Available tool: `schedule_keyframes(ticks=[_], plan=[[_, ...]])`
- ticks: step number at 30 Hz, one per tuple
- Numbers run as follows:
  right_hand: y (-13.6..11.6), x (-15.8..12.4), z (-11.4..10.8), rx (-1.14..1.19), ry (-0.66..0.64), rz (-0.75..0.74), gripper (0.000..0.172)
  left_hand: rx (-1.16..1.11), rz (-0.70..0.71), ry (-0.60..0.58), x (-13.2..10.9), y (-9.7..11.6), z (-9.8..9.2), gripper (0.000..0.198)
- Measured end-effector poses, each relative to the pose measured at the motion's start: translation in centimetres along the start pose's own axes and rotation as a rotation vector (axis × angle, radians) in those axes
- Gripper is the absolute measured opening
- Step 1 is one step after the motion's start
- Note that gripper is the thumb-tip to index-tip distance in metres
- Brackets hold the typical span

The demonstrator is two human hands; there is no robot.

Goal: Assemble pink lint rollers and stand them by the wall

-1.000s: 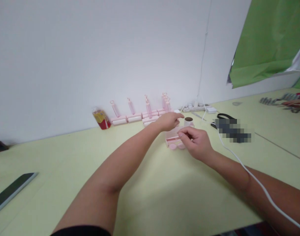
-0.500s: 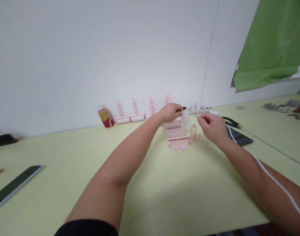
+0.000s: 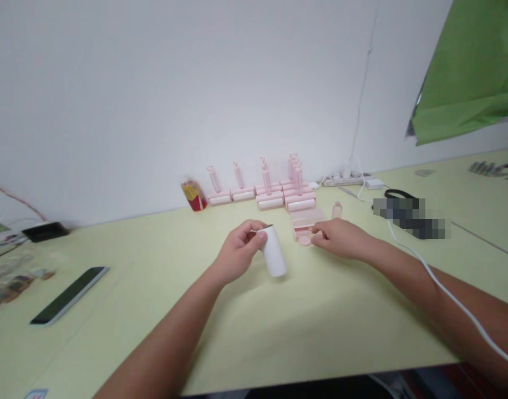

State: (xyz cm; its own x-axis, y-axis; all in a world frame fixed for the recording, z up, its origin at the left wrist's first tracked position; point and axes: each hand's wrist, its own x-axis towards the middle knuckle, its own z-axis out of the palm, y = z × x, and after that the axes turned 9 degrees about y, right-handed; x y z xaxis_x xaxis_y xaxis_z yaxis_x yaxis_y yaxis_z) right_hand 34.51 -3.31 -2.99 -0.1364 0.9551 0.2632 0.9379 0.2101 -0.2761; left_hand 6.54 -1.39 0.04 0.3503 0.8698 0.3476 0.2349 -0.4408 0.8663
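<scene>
My left hand [image 3: 240,250] is closed around the upper end of a white lint-roller refill [image 3: 274,256], fingers behind it and thumb in front. The roll hangs tilted above the table, its dark hollow core showing at the top. My right hand [image 3: 339,237] is at the front right of an open pink lint-roller case [image 3: 303,233]; thumb and forefinger are apart at their tips. Close to the thumb lies a pink round cap [image 3: 304,241]. A second cap does not show, and the right fingers cover that spot. Behind this hand stands a translucent pink handle [image 3: 336,210].
Several pink lint rollers [image 3: 270,203] with upright handles line the wall, beside a red-and-yellow packet [image 3: 193,194]. A power strip [image 3: 348,180] lies farther right. A white cable [image 3: 445,285] crosses my right forearm. A tablet-like device [image 3: 70,295] rests on the left of the table.
My left hand has brought the white refill from the back of the table toward me and left. My right hand has moved left to the open case and the caps, its fingers parting.
</scene>
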Motion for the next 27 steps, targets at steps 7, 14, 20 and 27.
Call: schedule_keyframes(ticks=[7, 14, 20, 27], plan=[[0.5, 0.0, 1.7, -0.1, -0.093, 0.038, 0.031, -0.026, 0.057, 0.182, -2.2, -3.3, 1.1, 0.02], [1.0, 0.0, 2.1, -0.117, -0.166, -0.005, 0.022, 0.026, 0.171, 0.098, -3.1, -3.6, 2.0, 0.018], [1.1, -0.1, 2.2, -0.125, -0.167, -0.055, 0.021, 0.041, 0.111, 0.038, -3.8, -3.8, 2.8, 0.055], [0.3, -0.7, 1.8, -0.062, -0.16, -0.101, 0.015, 0.134, 0.001, -0.166, -4.0, -3.2, 3.3, 0.049]])
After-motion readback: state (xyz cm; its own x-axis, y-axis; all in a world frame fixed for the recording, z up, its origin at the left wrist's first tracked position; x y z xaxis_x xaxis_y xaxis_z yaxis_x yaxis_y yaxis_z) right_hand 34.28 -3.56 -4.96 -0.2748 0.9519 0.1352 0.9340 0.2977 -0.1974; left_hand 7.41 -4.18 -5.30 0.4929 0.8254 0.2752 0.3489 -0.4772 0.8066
